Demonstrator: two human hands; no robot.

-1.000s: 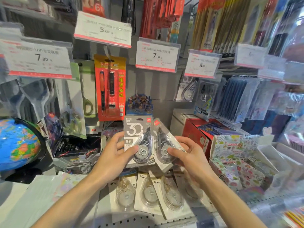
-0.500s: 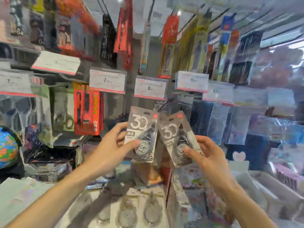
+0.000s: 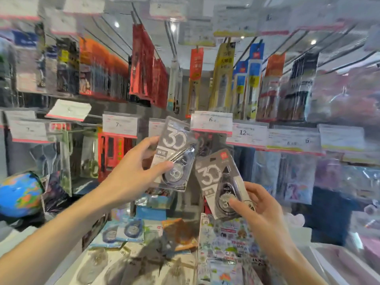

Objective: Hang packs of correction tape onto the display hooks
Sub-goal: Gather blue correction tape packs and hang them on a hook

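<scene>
**Two correction tape packs held up before the display rack**

One grey correction tape pack [image 3: 174, 155] is held in the left hand [image 3: 131, 177]. The thumb is pressed on the front of the blister, near its lower part, and the fingers [image 3: 148, 144] are closed behind the card's left edge. The pack is raised and tilted a little to the right. Its top edge sits just below and between two white price tags, one marked 7 [image 3: 119, 124] and one marked 6 [image 3: 211, 122]. Whether the card touches a hook cannot be told; the frame is blurred there.

A second grey pack [image 3: 220, 182] is gripped in the right hand [image 3: 261, 206], lower and to the right of the first. The thumb is laid on the round blister at the pack's lower end and the fingers are curled shut behind its right edge. This pack leans to the left. The two packs are near each other but apart.

Below the hands, more packs of tape [image 3: 123, 231] are seen lying flat on the counter [image 3: 67, 264], beside a box with a sticker pattern [image 3: 226, 239]. A globe [image 3: 19, 194] stands at far left. Rows of red [image 3: 144, 64] and yellow [image 3: 223, 79] hanging goods are seen above the price tags, all softened by motion blur.
</scene>
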